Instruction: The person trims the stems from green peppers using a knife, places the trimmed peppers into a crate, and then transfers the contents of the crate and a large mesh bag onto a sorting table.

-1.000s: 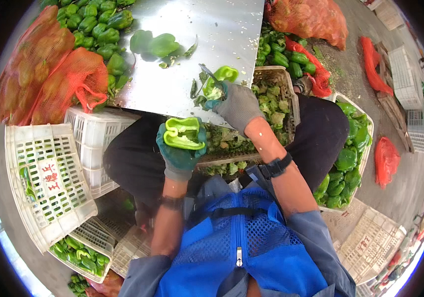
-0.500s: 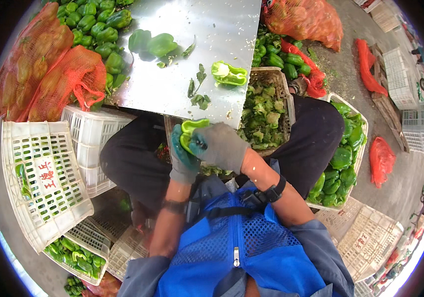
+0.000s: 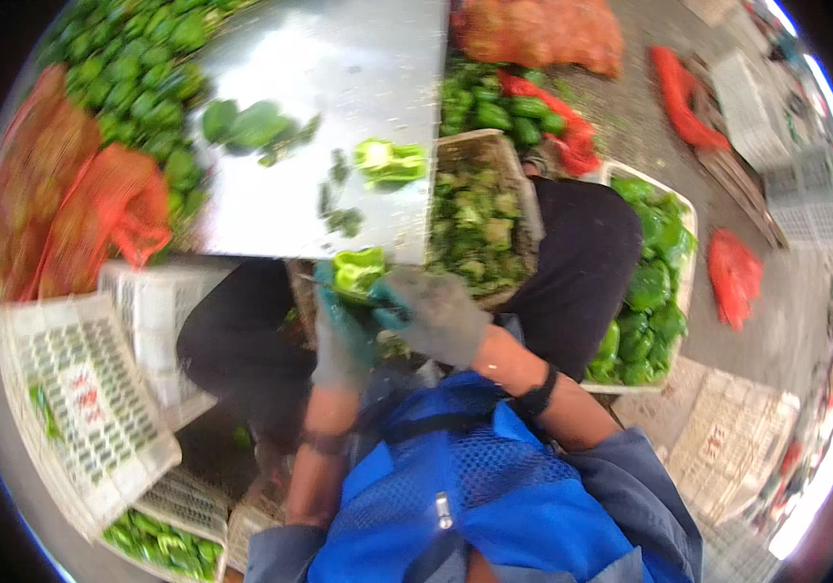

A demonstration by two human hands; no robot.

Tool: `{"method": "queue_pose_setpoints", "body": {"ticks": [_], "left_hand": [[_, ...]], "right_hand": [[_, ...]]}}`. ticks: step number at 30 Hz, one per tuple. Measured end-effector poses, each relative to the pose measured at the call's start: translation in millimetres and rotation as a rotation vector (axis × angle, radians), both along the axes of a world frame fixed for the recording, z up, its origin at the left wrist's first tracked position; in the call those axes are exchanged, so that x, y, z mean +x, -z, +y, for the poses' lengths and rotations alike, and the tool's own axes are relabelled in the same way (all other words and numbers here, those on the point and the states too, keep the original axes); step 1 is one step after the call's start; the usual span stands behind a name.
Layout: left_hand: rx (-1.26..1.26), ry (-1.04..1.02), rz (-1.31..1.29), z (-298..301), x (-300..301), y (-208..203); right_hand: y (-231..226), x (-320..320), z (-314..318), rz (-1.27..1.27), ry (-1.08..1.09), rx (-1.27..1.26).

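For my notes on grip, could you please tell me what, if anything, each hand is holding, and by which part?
The left hand holds a cut pepper by its outer left side; for the right hand, blur hides any hold.

1 head view: left fisheye of 2 worn side by side. Looks down, at near range, over the blue zippered mesh vest (image 3: 451, 476) to the hands (image 3: 436, 313); metal bench (image 3: 280, 209) upper-frame. Edges bow rimward.

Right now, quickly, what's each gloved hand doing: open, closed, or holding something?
Left hand: closed, holding a cut green pepper.
Right hand: close beside that pepper; blur hides whether it grips anything.
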State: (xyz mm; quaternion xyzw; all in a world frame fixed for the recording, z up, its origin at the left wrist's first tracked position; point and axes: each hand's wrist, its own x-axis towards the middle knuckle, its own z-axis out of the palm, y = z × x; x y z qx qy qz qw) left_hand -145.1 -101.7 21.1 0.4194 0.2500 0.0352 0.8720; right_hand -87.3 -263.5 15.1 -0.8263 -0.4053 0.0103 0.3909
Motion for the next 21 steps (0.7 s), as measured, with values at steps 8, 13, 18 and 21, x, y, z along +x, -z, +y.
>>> {"method": "queue_pose_setpoints", "body": {"ticks": [8,13,18,21], "left_hand": [[1.069,0.018,0.018,55.5,54.8,0.5],[1.778,0.241,-0.191,59.1,142.9,-6.3],[1.789,0.529,-0.146,98.1,183.5,35.4],[2.278,0.605,0.014,95.8,189.9,43.4]], "right_hand": [[-16.7,51.0,-6.1,1.142,0.329,0.58],[-19.0,48.5,-26.0,0.702,0.634,0.348],[-88.3,37.4,-138.1,0.566,0.816,0.482],[-109.7,15.7,-224.2,0.521,1.086,0.611]]}}
